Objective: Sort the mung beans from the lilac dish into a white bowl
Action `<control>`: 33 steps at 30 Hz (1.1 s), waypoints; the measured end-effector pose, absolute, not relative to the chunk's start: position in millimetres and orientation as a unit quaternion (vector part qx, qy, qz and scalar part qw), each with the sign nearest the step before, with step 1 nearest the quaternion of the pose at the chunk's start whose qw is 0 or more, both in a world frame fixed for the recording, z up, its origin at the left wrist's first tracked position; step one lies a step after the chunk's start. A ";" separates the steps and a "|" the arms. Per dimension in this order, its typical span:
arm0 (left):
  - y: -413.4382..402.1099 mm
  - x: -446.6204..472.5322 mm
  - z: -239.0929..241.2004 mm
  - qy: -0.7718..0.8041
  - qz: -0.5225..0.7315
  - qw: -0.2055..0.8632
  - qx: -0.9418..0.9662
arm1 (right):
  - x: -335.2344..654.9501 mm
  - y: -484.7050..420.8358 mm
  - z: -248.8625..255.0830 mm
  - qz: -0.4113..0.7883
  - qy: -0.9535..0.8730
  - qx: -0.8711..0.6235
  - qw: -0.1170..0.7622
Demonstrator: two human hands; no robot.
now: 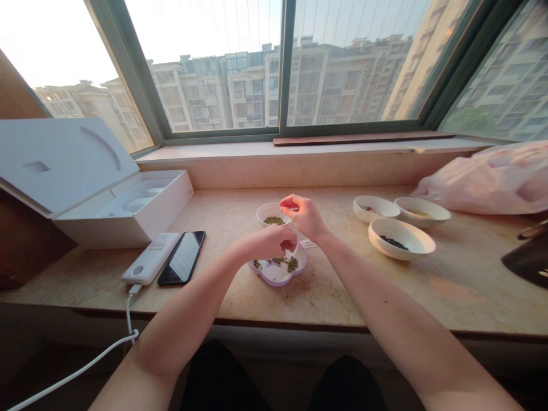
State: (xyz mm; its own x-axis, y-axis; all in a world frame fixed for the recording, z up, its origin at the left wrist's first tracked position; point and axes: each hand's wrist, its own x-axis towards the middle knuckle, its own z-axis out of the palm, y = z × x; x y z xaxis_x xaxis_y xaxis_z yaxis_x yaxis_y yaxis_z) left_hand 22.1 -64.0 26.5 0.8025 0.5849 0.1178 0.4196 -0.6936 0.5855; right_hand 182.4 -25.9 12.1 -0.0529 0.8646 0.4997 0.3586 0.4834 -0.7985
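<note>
Single view, head-worn camera. Position: above and behind the near edge of the bench [471, 285]. Facing: forward and down, across the bench toward the window [280, 63] beyond its far side. Range: close; the hands [265, 242] and forearms [385, 302] fill the lower middle, the bench spans nearly the full frame width, and buildings [201, 85] appear along the top.

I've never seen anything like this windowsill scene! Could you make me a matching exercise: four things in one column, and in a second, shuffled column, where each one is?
Things:
1. Left hand
2. Right hand
3. Phone
4. Power bank

Places:
A. Between the power bank and the dish
B. At the rim of the white bowl
C. Joined to a white cable
D. Over the lilac dish of green beans

Pairs: 1-D, 2-B, 3-A, 4-C
</note>
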 end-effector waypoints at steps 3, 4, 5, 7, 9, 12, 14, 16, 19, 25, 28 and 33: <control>-62.0 19.6 32.3 0.230 0.215 0.435 0.843 | 181.2 -29.1 11.5 0.178 -0.717 -0.474 0.479; -61.7 19.0 33.6 0.216 0.237 0.490 0.811 | 180.9 -31.0 12.2 0.165 -0.725 -0.476 0.471; -61.4 18.6 34.6 0.202 0.260 0.536 0.777 | 180.7 -33.1 13.3 0.153 -0.731 -0.475 0.466; -61.0 17.9 36.2 0.182 0.309 0.597 0.717 | 180.6 -37.3 15.8 0.140 -0.735 -0.477 0.461; -60.1 17.0 38.2 0.166 0.361 0.627 0.670 | 180.7 -41.2 18.3 0.141 -0.724 -0.485 0.471; -56.5 13.2 43.2 0.149 0.436 0.648 0.607 | 180.8 -48.0 22.5 0.174 -0.694 -0.470 0.517; -52.5 9.0 47.2 0.159 0.479 0.645 0.574 | 180.5 -53.6 26.0 0.218 -0.680 -0.436 0.547; -47.9 4.9 50.2 0.179 0.511 0.628 0.559 | 179.6 -59.3 29.5 0.271 -0.681 -0.393 0.555; -42.5 1.2 50.7 0.199 0.526 0.606 0.562 | 177.0 -64.4 31.6 0.323 -0.704 -0.342 0.533; -42.1 3.4 45.7 0.224 0.496 0.617 0.569 | 174.4 -60.8 24.3 0.308 -0.711 -0.345 0.529; -44.1 4.5 46.1 0.229 0.488 0.633 0.555 | 175.5 -59.6 21.8 0.283 -0.725 -0.342 0.527; -45.2 3.8 48.3 0.217 0.488 0.672 0.513 | 176.5 -61.1 21.4 0.254 -0.734 -0.334 0.534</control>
State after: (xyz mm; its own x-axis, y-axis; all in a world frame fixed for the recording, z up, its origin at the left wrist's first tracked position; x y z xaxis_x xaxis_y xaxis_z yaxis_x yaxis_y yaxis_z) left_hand 3.8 -45.2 48.3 0.4294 0.8784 0.2099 -0.4330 -0.0037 0.9014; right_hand 176.5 -61.1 21.4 -0.2068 0.7615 0.6143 0.2192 0.6480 -0.7294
